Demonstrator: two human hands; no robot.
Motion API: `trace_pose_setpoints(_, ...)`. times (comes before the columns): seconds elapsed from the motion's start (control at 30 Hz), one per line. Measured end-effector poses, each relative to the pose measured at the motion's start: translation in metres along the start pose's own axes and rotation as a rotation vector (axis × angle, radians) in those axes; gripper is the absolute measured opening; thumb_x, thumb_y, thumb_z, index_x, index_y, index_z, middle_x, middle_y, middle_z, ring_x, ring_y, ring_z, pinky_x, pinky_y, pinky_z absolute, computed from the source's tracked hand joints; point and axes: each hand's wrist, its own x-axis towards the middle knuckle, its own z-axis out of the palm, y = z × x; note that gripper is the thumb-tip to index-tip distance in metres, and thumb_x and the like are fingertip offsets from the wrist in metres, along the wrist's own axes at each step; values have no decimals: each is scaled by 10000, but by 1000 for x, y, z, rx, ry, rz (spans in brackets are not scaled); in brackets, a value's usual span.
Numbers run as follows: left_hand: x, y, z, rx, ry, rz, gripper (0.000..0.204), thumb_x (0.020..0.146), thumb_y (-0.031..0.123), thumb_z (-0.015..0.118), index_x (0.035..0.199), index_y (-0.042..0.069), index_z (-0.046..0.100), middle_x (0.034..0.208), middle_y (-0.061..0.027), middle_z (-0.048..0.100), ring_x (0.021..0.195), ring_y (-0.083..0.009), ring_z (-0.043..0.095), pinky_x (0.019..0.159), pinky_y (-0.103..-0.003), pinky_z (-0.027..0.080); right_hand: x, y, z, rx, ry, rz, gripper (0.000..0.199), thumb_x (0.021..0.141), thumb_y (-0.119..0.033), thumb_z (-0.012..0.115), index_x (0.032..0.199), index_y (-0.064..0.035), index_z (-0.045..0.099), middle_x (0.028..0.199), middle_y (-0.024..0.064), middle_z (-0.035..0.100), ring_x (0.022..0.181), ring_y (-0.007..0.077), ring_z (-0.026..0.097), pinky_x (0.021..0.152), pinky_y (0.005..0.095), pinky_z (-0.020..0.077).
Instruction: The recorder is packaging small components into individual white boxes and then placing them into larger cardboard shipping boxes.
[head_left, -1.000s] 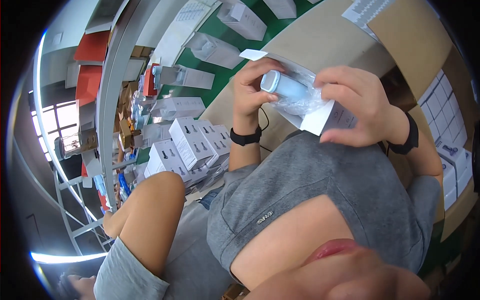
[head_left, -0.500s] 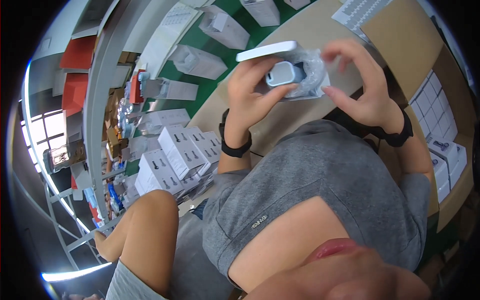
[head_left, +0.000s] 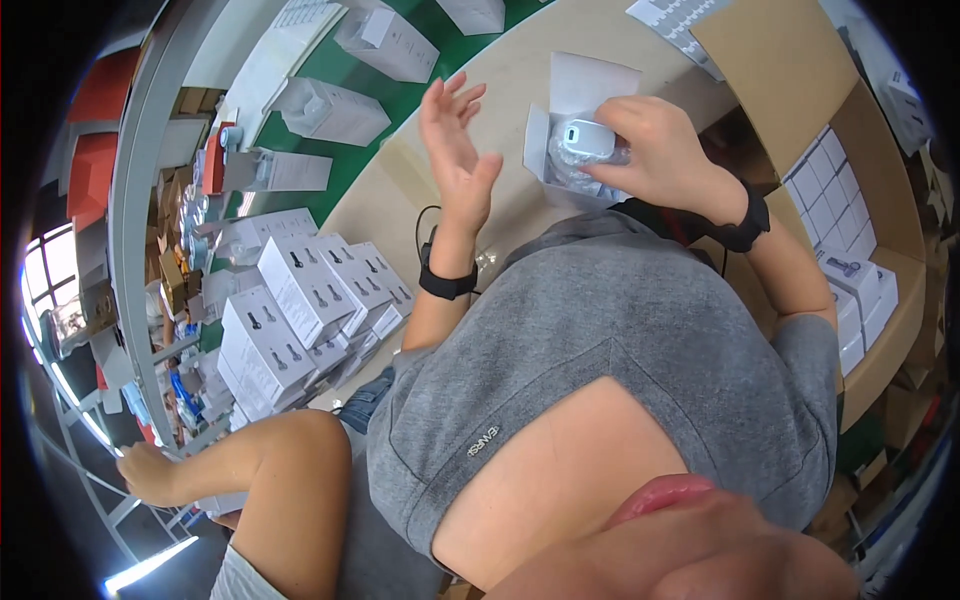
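My right hand [head_left: 655, 150] grips a small light-blue rounded device [head_left: 590, 140] with a dark slot outline on its end, thumb below and fingers above. The device sits at the mouth of an open white box [head_left: 537, 148] whose flap stands up behind it. Clear bubble wrap [head_left: 566, 172] surrounds the device's lower part. Left of the box, my left hand [head_left: 458, 155] is raised with its fingers spread and nothing in it.
Stacked white printed boxes [head_left: 310, 290] lie at the left. Open white boxes [head_left: 335, 110] with plastic wrap line the green strip [head_left: 400, 105]. At right, a large cardboard carton [head_left: 760, 70] holds many small white boxes. A co-worker's arm [head_left: 230, 460] shows lower left.
My left hand has let go of the device and box and moved left, opening. My right hand has come in from the right and taken hold of the device. The box's flap now stands upright.
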Motion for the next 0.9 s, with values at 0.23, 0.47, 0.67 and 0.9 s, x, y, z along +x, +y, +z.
trace_pose_setpoints(0.23, -27, -8, 8, -9, -361, -437, 896, 620, 383, 721, 1302, 11, 275, 1204, -174, 428, 1097, -284, 442, 930, -352, 332, 1, -11, -2, 158, 74, 13, 306, 610, -171, 711, 826, -4, 574, 702, 90, 532, 599, 208, 523, 537, 269, 411)
trace_pose_setpoints(0.47, -26, -18, 10, 260, -560, -363, 811, 607, 307, 712, 1262, -2, 347, 1134, -193, 471, 1064, -312, 463, 909, -341, 357, 1, -11, -23, 348, 108, 254, 290, 627, -153, 727, 821, 10, 585, 697, 67, 541, 604, 139, 510, 541, 229, 401)
trace_pose_setpoints(0.67, -23, -19, 11, 232, -586, -350, 784, 615, 283, 703, 1258, 0, 354, 1134, -191, 473, 1066, -306, 464, 909, -345, 357, 3, -18, -47, 75, 178, -157, 233, 707, -126, 683, 870, 16, 595, 776, 40, 586, 673, 96, 526, 589, 205, 412)
trace_pose_setpoints(0.9, -31, -35, -3, 305, -372, -371, 769, 626, 273, 710, 1253, 0, 357, 1121, -174, 484, 1066, -269, 465, 908, -340, 356, 22, 34, -101, 696, 722, 143, 273, 761, -64, 614, 1008, 38, 557, 875, 38, 590, 770, 94, 550, 696, 209, 424)
